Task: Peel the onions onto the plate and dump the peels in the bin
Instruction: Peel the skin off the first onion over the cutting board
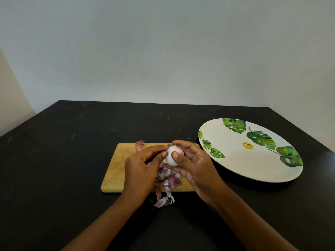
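On the wooden board (116,165) I see my left hand (143,167) pinching the pale onion (172,154) held above the peels (169,180). My right hand (197,169) curls round it. Leaf-printed plate (233,162) beside; its yellow sticker (247,145) is unreadable.

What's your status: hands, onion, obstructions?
Left hand and right hand grip the round pale onion above the wooden cutting board. Purple peels heaped below. Leaf-printed white plate holds no onion; nothing between.

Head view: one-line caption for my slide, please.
Right hand holds a nearly peeled onion while left hand pinches it above the cutting board and peels; leaf-patterned plate at right.
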A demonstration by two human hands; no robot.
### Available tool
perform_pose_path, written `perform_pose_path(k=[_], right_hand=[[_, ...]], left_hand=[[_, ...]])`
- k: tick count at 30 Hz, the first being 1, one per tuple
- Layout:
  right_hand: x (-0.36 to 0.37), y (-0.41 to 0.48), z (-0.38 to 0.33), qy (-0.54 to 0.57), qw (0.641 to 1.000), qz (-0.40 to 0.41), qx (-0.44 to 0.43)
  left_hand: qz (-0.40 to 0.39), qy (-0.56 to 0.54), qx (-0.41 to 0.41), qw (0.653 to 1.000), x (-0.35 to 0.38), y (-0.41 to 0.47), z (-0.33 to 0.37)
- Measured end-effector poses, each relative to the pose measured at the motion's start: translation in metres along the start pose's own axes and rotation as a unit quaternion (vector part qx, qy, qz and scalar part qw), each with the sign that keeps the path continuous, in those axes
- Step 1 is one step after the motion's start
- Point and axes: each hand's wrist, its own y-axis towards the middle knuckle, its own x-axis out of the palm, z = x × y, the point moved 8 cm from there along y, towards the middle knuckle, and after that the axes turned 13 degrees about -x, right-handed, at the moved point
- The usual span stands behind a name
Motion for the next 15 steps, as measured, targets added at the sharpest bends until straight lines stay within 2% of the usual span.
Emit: perform_pose_path(k=[4,9,11,15], right_hand=[[0.003,-0.003,0.0,-0.012,1.0,0.016,-0.015],[0.011,-0.006,0.003,0.035,0.999,0.023,-0.004],[0.013,-0.007,0.002,0.061,0.998,0.023,0.002],[0.018,-0.008,0.0,0.113,0.993,0.02,0.014]], left_hand=[[0.041,0.157,0.141,0.977,0.003,-0.008,0.011],[0.064,0.185,0.206,0.959,0.003,-0.015,0.024],[0.072,0.177,0.201,0.961,0.001,-0.015,0.026],[0.101,0.088,0.113,0.985,-0.012,-0.007,0.02]])
